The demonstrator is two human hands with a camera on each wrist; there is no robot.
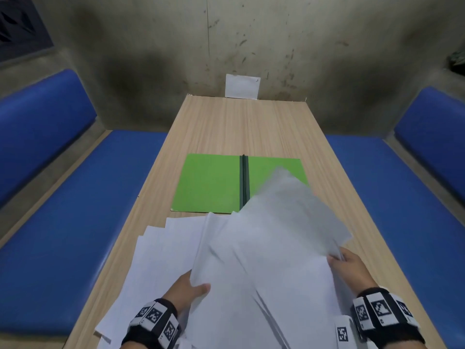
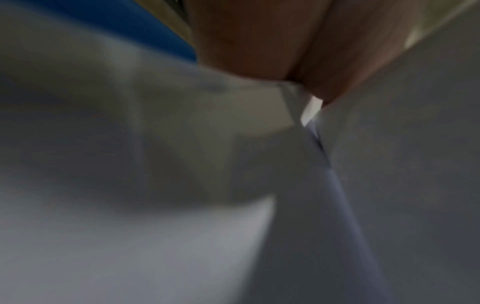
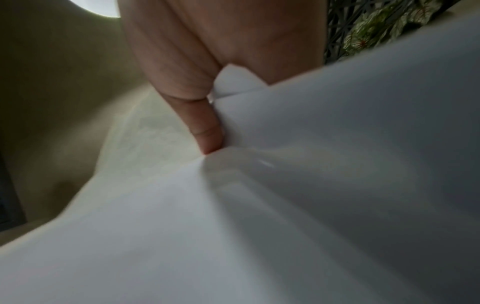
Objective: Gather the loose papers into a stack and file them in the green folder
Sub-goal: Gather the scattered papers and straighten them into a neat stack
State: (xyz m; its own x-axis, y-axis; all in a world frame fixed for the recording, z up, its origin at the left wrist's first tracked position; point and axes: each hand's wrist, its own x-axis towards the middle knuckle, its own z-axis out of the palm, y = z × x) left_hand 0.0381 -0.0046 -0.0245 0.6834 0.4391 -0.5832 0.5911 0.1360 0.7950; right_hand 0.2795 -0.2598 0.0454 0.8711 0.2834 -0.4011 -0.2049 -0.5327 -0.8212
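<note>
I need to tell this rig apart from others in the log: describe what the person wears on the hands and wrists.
The left hand and right hand are bare, with no gloves or sleeves in view. Each wrist carries a black band studded with white tiles printed with black square fiducial markers: the left wristband shows about three tiles, the right wristband about four. No cables are visible.

Table: runs 6 to 12 o'clock, far end against wall.
Folder: lies open on table at centre, spine along 6–12 line.
Papers: at 6 o'clock of folder, spread over near end of table; lifted sheets overlap folder's half at 3 o'clock.
Left hand: at 7 o'clock, on edge of papers.
Right hand: at 5 o'clock, on opposite edge.
Card: at 12 o'clock, upright against wall.
Benches: at 3 and 9 o'clock of table.
</note>
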